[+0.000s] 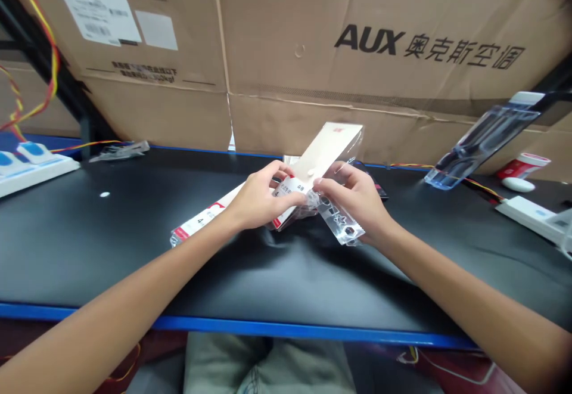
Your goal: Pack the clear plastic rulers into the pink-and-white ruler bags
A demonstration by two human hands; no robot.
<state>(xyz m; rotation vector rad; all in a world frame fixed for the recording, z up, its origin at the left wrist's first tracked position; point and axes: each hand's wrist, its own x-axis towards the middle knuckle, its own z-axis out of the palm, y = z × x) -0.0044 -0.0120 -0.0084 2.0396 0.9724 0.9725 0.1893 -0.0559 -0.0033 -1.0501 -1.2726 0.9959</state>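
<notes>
The left hand (259, 200) grips the card pack (328, 143), central, pointing to one o'clock; the right hand (360, 197) pinches the clear packet (337, 221) at five o'clock. Strong pulling could tear the thin plastic.

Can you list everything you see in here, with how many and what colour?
white card pack: 1, white and red, in the hands
clear strip: 1, clear with dark shapes, at the right hand
second pack: 1, white and red, by the left forearm
dark thing: 1, partly hidden, behind the right hand
clear case: 1, leaning, right
tub: 1, red and white, far right
oval thing: 1, white, by the tub
power strips: 2, white, either side
cables: several, red-yellow, both sides
crumpled plastic: clear, back left
small disc: 1, white, left
table: 1, black, blue edge
cardboard: brown, behind
labels: 2, white, on cardboard
trousers: greyish, below
hands: 2, bare, middle
</notes>
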